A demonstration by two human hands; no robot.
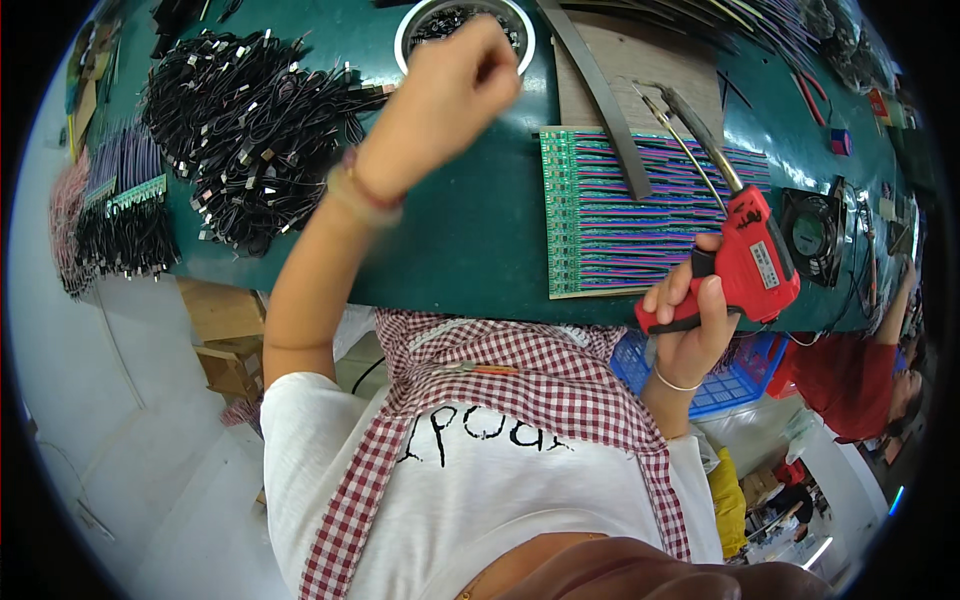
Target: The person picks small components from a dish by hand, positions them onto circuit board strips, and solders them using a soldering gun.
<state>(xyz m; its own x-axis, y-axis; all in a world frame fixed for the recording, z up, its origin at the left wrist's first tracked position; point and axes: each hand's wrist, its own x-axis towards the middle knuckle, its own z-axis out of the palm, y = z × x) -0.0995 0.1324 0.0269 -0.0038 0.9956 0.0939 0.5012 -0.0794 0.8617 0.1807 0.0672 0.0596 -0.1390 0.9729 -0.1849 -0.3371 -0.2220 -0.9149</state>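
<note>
My right hand [690, 315] is wrapped round the grip of a red soldering gun [755, 255], whose metal tip points up and away over the bench. Left of the gun lies a panel of green circuit boards [563, 220] with rows of blue, pink and black wires running to the right. A flat grey bar [605, 110] crosses the wires near the panel's far side. My left hand [455, 95] is raised over a white bowl [403, 45] of small dark parts and partly covers it. Its fingers are curled in; whatever they hold is hidden.
A large heap of black cables with connectors [250, 130] covers the left of the green bench [450, 250]. Wired boards [135, 200] lie beyond it. To the right are a small fan [815, 225] and red-handled pliers [810, 98]. Another person [850, 385] sits at far right.
</note>
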